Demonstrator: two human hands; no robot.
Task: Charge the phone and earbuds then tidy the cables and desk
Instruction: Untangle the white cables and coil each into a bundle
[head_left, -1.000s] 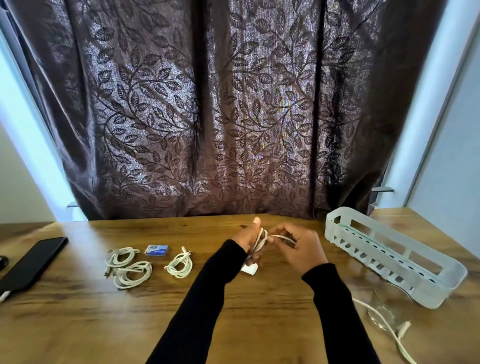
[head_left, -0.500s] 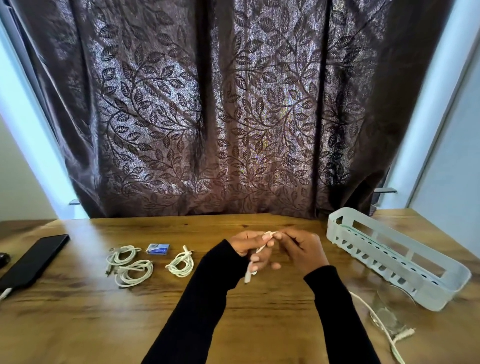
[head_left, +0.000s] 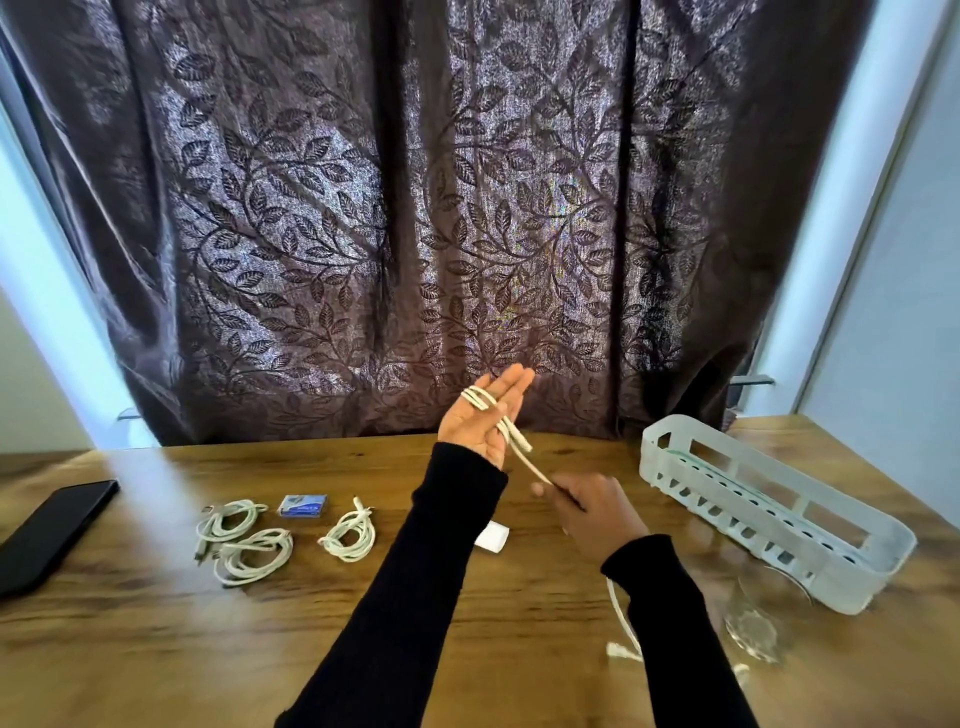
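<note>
I see a thin white cable (head_left: 497, 415) looped around the straight fingers (head_left: 511, 384) of my left hand (head_left: 480, 418), which stands raised, palm up, above the wooden surface (head_left: 311, 634). My right hand (head_left: 592, 512), lower and a little blurred, pinches the cable's free length with curled fingers.

A leaf-patterned dark curtain (head_left: 405, 218) hangs behind the surface; a clear glass (head_left: 763, 618) stands beside a slotted white basket (head_left: 779, 540).
</note>
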